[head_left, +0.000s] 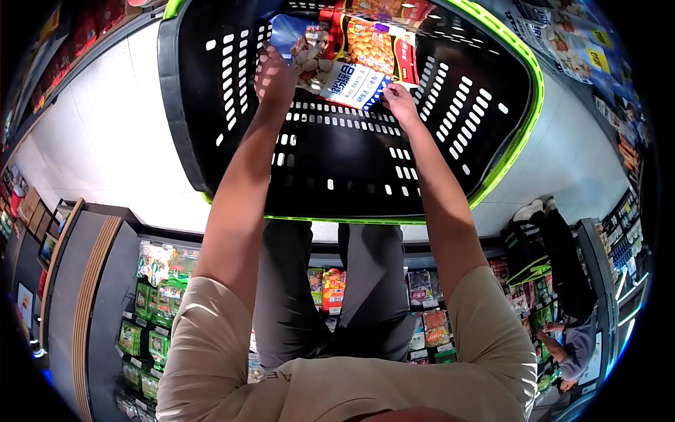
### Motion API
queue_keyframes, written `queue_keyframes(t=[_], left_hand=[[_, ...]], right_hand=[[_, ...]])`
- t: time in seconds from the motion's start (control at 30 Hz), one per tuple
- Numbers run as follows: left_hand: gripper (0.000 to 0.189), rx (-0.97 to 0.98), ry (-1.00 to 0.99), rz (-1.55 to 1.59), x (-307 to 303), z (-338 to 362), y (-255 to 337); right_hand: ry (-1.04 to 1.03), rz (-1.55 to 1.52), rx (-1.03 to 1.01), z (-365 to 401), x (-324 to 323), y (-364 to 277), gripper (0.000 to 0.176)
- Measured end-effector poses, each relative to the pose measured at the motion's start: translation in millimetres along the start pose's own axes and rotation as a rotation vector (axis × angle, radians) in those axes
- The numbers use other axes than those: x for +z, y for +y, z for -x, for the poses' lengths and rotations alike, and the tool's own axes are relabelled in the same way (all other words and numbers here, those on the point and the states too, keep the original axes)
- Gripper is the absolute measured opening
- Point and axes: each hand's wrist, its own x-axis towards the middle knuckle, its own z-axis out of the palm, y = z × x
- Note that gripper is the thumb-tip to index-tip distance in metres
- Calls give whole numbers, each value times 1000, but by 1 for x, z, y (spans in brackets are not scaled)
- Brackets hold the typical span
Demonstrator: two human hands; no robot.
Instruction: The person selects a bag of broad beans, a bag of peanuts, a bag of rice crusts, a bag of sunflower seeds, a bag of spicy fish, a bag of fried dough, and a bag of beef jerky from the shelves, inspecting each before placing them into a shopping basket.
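Observation:
A black shopping basket (309, 176) with a bright green rim stands in front of me. Inside it, toward the far side, lies a blue and white bag of mixed beans (351, 86), next to a red bag with yellow beans pictured on it (370, 43). My left hand (274, 76) is at the left edge of the blue and white bag, fingers partly hidden, and its grip is unclear. The fingers of my right hand (399, 100) are closed on the lower right corner of the same bag.
Shelves of packaged snacks (158, 302) are behind me, with more hanging bags (573, 53) at the upper right. Another person (566, 274) is at the right beside a second black basket (522, 243). A grey counter (63, 302) is at the left.

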Motion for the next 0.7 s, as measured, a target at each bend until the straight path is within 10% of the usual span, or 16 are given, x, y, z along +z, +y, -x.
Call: queue_keyframes(t=[0.27, 0.43, 0.57, 0.7], left_hand=[[24, -138, -170, 64, -17, -35, 1], [14, 167, -52, 200, -16, -13, -9], [8, 345, -83, 530, -37, 41, -21], [9, 295, -212, 779, -92, 113, 1]], right_hand=[[-190, -143, 50, 4, -10, 5, 19], [96, 478, -276, 40, -12, 5, 25], [140, 354, -333, 116, 12, -31, 25], [-33, 264, -388, 203, 41, -68, 64]])
